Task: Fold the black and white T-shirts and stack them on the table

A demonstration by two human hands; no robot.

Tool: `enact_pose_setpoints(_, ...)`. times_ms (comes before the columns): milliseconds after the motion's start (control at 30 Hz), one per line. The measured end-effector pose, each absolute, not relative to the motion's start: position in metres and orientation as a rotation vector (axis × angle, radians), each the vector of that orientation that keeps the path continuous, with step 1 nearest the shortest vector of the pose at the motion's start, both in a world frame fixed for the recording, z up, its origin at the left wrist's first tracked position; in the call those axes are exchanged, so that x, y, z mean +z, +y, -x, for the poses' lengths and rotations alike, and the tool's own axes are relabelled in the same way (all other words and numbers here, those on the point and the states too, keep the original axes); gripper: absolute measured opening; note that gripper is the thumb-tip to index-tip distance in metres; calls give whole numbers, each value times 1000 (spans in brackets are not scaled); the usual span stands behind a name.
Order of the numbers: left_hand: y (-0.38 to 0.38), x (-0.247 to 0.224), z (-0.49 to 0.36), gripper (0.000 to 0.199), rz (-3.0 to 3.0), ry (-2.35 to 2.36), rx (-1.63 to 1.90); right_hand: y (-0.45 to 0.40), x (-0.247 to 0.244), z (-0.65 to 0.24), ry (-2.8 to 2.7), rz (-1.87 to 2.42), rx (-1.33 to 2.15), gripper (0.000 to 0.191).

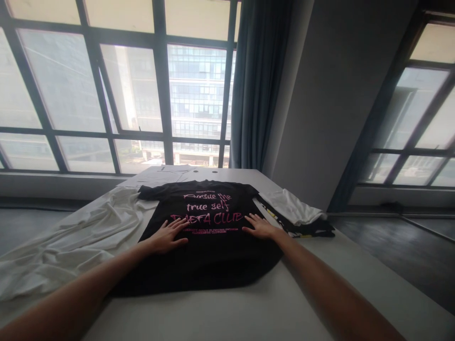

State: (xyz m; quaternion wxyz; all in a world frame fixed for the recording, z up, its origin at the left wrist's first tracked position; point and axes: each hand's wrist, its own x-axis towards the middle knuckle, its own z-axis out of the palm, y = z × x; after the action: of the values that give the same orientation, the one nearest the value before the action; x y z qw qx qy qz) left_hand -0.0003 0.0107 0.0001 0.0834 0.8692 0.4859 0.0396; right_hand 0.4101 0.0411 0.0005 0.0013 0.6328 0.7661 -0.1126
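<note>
A black T-shirt point(213, 260) with pink lettering lies spread out on the white table point(270, 308), its neck towards the window and its hem towards me. My left hand point(168, 237) rests flat on its left side, fingers spread, touching the edge of the printed words. On the right side of the print lies my right hand point(261, 227), also flat with fingers apart. Neither hand grips the cloth. Parts of the lettering are hidden under the fingers.
White crumpled fabric point(88, 232) covers the table's left side. To the right sit a folded white garment point(296, 207) and a black patterned cloth point(313, 231). Sheets of paper point(156, 175) lie at the far end, before a window point(195, 94) and a blue-grey curtain point(254, 85).
</note>
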Motion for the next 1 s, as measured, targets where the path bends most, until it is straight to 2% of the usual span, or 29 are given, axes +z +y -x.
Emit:
enact_pose_setpoints(233, 15, -5, 21, 84, -2621, 1387, 51, 34, 6, -426, 2485, -1851, -435, 102)
enact_pose_setpoints(300, 24, 3, 20, 82, -2588, 1378, 99, 40, 13, -427, 2565, -1851, -419, 93)
enact_pose_setpoints(433, 59, 23, 13, 62, -2495, 1449, 316, 67, 27, -423, 2554, -2109, -159, 62)
enact_pose_setpoints(567, 104, 19, 16, 55, -2555, 1555, 514, 109, 41, -416, 2395, -2351, 120, 45)
enact_pose_setpoints(733, 139, -9, 29, 53, -2524, 1686, 553, 174, 54, -424, 2196, -2505, 292, 40)
enact_pose_setpoints(900, 145, -21, 33, 54, -2482, 1721, 504, 235, 50, -449, 1927, -2598, 209, 43)
enact_pose_setpoints(1000, 144, -23, 32, 51, -2480, 1731, 502, 261, 38, -461, 1801, -2672, 161, 37)
